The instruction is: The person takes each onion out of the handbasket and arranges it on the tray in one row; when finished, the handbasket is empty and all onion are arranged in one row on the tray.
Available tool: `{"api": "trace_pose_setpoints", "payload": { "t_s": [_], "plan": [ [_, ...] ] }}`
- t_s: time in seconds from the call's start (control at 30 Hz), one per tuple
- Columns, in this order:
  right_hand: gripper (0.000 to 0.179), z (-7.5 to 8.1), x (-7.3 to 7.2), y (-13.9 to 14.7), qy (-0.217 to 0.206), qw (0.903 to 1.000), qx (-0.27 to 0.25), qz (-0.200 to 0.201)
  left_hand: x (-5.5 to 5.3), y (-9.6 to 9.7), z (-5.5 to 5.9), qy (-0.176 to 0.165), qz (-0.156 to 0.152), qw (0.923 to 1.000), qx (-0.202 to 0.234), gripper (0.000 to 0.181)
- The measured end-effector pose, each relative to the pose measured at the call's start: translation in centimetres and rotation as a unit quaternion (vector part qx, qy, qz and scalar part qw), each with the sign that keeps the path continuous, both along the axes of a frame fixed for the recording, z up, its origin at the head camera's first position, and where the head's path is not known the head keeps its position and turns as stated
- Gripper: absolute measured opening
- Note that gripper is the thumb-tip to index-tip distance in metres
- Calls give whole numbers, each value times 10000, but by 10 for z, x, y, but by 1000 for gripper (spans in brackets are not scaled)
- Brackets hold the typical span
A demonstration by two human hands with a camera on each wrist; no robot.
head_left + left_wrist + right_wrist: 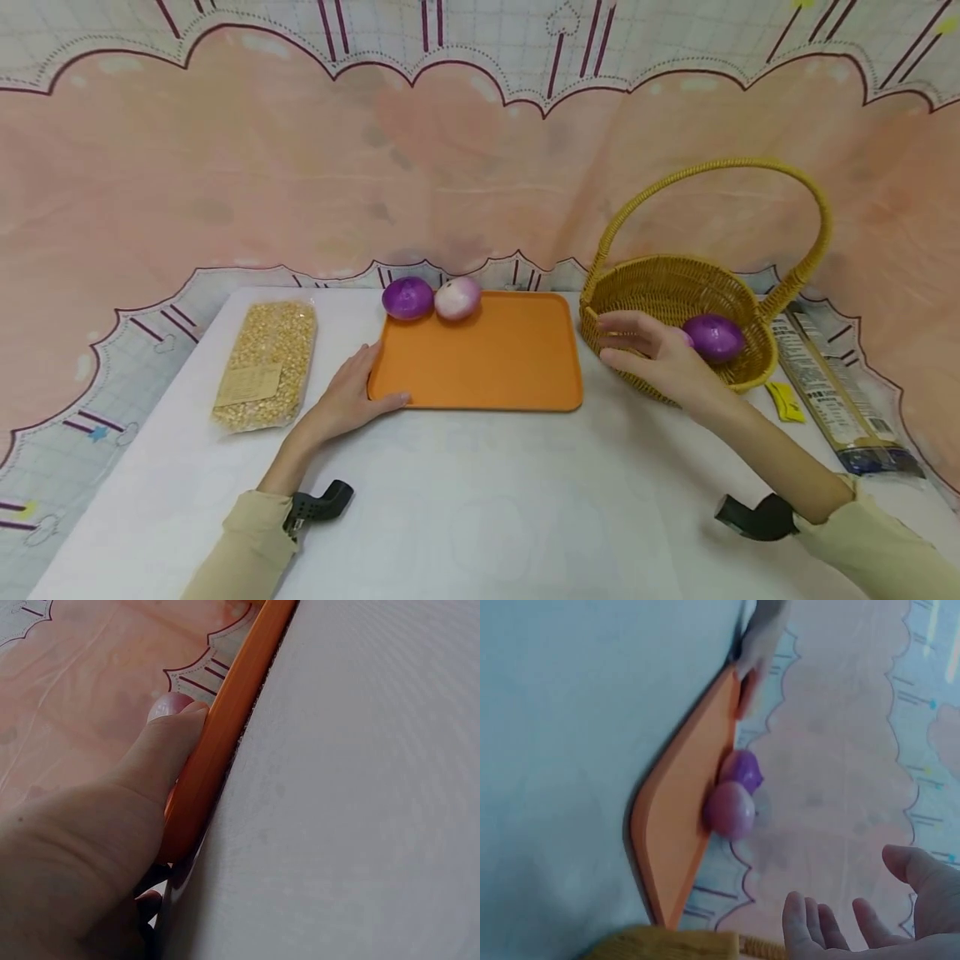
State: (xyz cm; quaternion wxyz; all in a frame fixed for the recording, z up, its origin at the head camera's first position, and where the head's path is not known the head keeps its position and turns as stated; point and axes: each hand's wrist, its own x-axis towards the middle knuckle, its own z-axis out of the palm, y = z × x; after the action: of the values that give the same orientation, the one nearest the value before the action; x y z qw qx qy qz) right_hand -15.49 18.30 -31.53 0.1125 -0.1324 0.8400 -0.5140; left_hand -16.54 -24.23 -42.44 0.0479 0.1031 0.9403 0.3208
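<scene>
My left hand (351, 392) holds the left front corner of an orange tray (495, 367), its thumb on the rim, as the left wrist view also shows. At the tray's back left lie a purple onion (408, 298) and a paler pink-white onion (457, 298), side by side. On the right, my right hand (660, 358) hovers over the front left of a yellow wicker basket (637, 283), fingers loosely extended and holding nothing. Inside the basket sits another purple onion (714, 338); a pinkish thing beside it is mostly hidden by the hand.
A clear bag of yellow corn kernels (266, 367) lies left of the tray. Right of the basket are a small yellow packet (785, 402) and a long printed food package (847, 400). The basket's tall handle (720, 164) arches upward. A patterned cloth hangs behind the white table.
</scene>
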Motion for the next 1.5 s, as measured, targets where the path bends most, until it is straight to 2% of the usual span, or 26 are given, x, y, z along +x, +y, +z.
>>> {"api": "trace_pose_setpoints", "payload": {
  "t_s": [0.13,0.33,0.63,0.8,0.93,1.17,1.37,1.5],
  "plan": [
    [47,8,2,21,251,9989,381,-125,1,1,-1,-4,10,10000,-17,103],
    [41,12,-4,50,489,9954,786,-266,0,0,1,16,16,10000,-36,103],
    [41,4,-14,88,523,9912,1108,-498,2,-3,2,-44,38,10000,-75,104],
    [37,-3,-20,99,479,9933,952,-447,4,-2,3,-116,28,9999,-58,103],
    [40,-3,-28,107,260,9942,1035,-87,5,-1,2,-109,15,9999,-35,103],
    [44,11,-47,118,-158,9865,1457,730,2,0,1,-78,-16,10000,-60,104],
    [49,21,-69,123,-741,9720,1662,1486,-2,0,0,182,-112,9998,7,100],
    [56,21,-80,123,-1150,9618,1701,1807,-1,0,-2,62,-111,9999,37,101]
  ]
}}
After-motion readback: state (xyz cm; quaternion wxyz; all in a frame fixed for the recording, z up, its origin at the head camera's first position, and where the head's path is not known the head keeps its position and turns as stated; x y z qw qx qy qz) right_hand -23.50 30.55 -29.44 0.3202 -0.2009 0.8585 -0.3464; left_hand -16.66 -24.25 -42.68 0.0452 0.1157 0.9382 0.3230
